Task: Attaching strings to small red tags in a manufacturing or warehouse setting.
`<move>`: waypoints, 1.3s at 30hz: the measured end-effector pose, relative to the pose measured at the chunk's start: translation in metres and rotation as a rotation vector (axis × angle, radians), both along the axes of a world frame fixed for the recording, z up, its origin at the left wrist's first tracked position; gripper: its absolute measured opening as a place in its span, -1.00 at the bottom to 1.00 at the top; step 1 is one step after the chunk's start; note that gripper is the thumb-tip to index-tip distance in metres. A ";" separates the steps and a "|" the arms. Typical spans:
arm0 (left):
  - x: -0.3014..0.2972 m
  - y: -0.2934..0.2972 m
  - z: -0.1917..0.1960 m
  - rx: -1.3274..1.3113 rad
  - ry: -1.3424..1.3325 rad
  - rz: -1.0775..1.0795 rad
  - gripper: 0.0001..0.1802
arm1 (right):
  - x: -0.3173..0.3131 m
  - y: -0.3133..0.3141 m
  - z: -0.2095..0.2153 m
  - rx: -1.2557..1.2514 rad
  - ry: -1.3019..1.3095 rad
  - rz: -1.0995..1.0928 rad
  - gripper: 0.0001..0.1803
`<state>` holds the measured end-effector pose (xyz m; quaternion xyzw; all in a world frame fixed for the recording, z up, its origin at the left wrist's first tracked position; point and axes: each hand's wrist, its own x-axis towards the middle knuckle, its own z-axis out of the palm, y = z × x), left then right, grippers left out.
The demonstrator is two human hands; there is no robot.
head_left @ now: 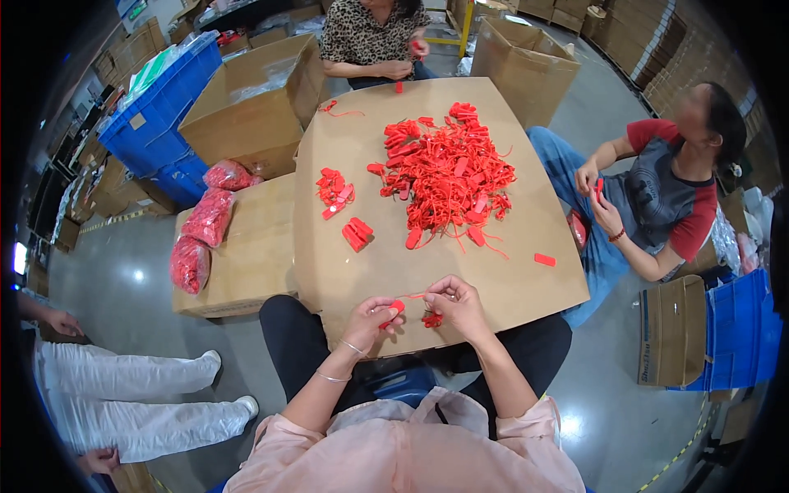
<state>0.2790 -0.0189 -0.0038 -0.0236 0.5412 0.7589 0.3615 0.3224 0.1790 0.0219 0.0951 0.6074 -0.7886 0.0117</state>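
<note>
My left hand (371, 322) is closed on a red plastic tag (398, 306) above the near edge of the cardboard table top (320, 271). A thin red cord (411, 296) stretches from it to my right hand (457, 306), whose fingertips pinch its other end. Just below those fingers lies a small red bunch (431, 320), partly covered by my hand. Farther off is a large heap of red tags and cords (448, 185). Left of the heap are a small row of red tags (357, 234) and a loose cluster (334, 193); a single red tag (545, 260) lies at the right.
Two co-workers sit at the table, one at the far side (374, 41), one at the right (657, 189), each handling red pieces. Bags of red parts (209, 218) rest on a carton at left. Open cartons (526, 70) and blue crates (160, 107) stand around. Someone's legs (148, 403) show at left.
</note>
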 end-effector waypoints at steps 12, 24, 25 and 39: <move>0.003 -0.001 -0.002 0.268 -0.165 -0.020 -0.71 | 0.015 -0.014 -0.007 0.468 -0.020 0.024 -0.92; 0.007 -0.003 0.007 0.288 -0.178 -0.087 -0.68 | 0.021 -0.019 -0.021 0.119 -0.075 0.029 -0.87; 0.008 -0.003 0.007 0.235 -0.158 -0.098 -0.68 | 0.021 -0.019 -0.023 0.118 -0.076 0.031 -0.87; 0.011 -0.002 -0.006 0.261 -0.184 -0.149 -0.67 | 0.023 -0.026 -0.018 0.465 0.017 0.018 -0.87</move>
